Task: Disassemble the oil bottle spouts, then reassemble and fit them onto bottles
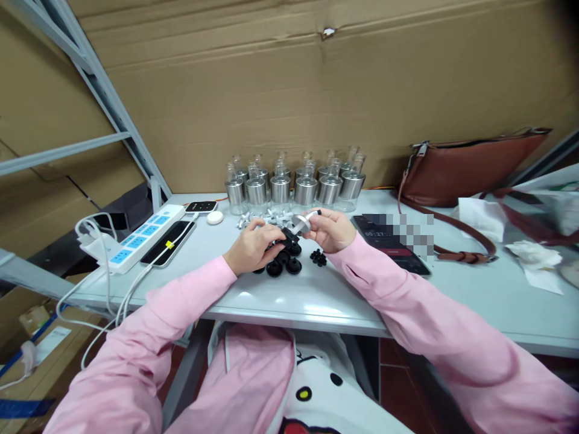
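Note:
Above the middle of the table, my right hand [332,231] is closed on a silver pourer spout [302,224] with a black tip. My left hand [256,246] pinches a black stopper [290,236] against the lower end of that spout. Whether the two are joined cannot be seen. Under my left hand lie several round black stoppers [283,259], partly covered by the fingers. A cluster of small black caps [318,258] sits below my right hand. Behind both hands is a loose pile of silver spout parts [266,218].
Several glass bottles [280,188] with metal sleeves stand in rows at the back. To the left are a power strip [147,238], a phone [168,244], cables and a white round case [215,217]. A tablet [393,244], brown bag [470,169] and crumpled tissues [536,256] lie right.

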`<state>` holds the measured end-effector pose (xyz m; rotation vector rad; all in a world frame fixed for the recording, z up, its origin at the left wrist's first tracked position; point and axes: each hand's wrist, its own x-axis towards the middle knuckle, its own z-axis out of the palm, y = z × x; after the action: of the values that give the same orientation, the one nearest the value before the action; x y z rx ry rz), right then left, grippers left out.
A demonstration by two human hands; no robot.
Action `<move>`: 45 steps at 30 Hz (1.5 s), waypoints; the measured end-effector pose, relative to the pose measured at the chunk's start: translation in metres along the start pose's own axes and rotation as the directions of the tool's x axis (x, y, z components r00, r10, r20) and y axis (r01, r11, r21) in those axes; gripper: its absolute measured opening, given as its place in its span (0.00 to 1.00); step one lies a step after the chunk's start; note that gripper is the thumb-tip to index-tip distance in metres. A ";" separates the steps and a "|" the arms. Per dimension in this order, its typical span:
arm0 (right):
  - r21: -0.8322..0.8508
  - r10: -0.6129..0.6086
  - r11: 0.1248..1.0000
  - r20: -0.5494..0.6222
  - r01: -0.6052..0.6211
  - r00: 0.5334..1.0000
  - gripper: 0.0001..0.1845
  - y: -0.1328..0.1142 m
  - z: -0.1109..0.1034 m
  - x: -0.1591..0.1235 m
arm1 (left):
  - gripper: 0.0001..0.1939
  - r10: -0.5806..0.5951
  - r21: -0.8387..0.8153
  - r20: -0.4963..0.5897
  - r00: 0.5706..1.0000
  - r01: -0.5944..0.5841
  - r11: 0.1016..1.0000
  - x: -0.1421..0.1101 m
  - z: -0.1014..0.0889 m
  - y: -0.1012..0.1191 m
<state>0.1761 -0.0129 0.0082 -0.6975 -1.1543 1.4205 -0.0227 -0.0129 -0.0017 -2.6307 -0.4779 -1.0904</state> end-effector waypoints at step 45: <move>-0.679 -0.667 -0.042 0.566 0.733 0.485 0.10 -0.002 0.013 -0.023 | 0.22 0.062 -0.053 -0.210 0.976 -0.075 0.996 0.002 0.002 0.000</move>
<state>0.1701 -0.0387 0.0096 -0.5372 -1.9535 -0.2597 -0.0201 -0.0114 -0.0017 -2.5241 -0.3117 -1.3587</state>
